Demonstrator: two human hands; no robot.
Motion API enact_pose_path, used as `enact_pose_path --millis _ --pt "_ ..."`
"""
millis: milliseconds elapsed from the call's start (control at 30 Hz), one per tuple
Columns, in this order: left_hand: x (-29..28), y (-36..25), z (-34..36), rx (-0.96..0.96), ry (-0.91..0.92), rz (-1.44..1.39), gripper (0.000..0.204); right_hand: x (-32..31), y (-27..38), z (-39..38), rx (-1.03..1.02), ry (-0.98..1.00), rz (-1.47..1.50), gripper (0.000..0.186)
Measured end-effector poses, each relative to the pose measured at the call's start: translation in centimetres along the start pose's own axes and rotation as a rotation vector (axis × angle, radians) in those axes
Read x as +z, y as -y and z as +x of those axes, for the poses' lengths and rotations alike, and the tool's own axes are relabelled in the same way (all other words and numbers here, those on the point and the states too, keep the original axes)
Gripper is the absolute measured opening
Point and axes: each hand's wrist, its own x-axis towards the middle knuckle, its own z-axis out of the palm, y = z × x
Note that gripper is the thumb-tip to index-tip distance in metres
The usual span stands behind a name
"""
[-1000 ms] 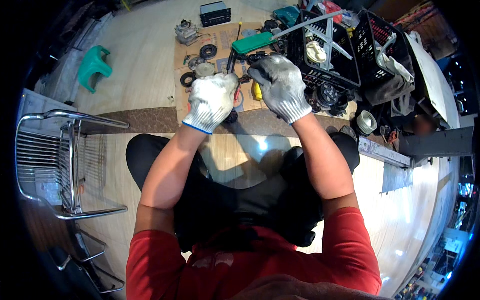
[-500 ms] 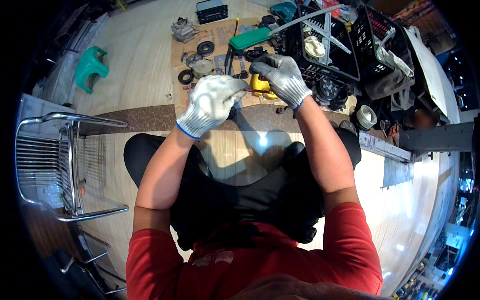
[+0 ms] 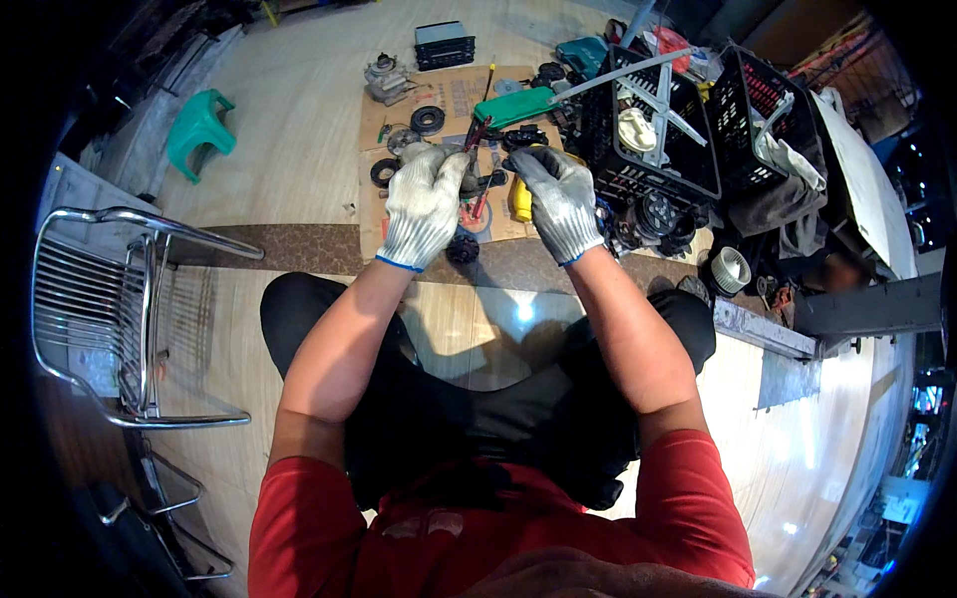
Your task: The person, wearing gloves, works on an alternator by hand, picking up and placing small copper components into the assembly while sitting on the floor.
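Both my hands wear whitish knitted gloves with blue cuffs and grey, stained fingers. My left hand (image 3: pixel 427 199) is closed on a slim dark-red tool (image 3: pixel 478 134) that sticks up past its fingertips; its exact kind is not clear. A little to the right, my right hand (image 3: pixel 560 197) has its fingers pinched together, and whatever is in them is hidden. Beside that hand lies a yellow object (image 3: pixel 522 201), partly covered by it. Between the hands, a red-handled tool (image 3: pixel 481 202) and a small dark part (image 3: pixel 492 179) show over the cardboard.
Cardboard (image 3: pixel 374 214) carries black rings (image 3: pixel 428 121), a metal housing (image 3: pixel 389 82) and a green case (image 3: pixel 513 106). Black crates (image 3: pixel 658 179) stand at the right, near a white fan wheel (image 3: pixel 731 269). A green stool (image 3: pixel 199 130) and a metal chair (image 3: pixel 150 329) stand left.
My hands have drawn apart. The dark-red tool, held level between them before, now points upward from my left hand. The view has shifted slightly.
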Motion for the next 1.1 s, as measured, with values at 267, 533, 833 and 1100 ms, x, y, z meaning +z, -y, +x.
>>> enact_pose_path --millis 267,533,833,1100 --pt "0.4 -1.0 0.0 -0.075 -0.033 0.014 0.027 -0.7 2.9 -0.6 -0.48 -0.063 -0.401 0.02" --pt "0.7 -0.7 -0.4 0.191 0.011 0.328 0.023 -1.5 3.2 -0.3 -0.712 -0.012 -0.627 0.013" --pt "0.2 -0.4 -0.8 0.656 0.153 0.608 0.011 -2.4 2.9 0.1 -0.54 0.036 -0.624 0.02" --pt "-1.2 -1.8 -0.7 0.791 0.274 0.445 0.014 -3.4 2.4 1.2 -0.054 0.235 -0.407 0.026"
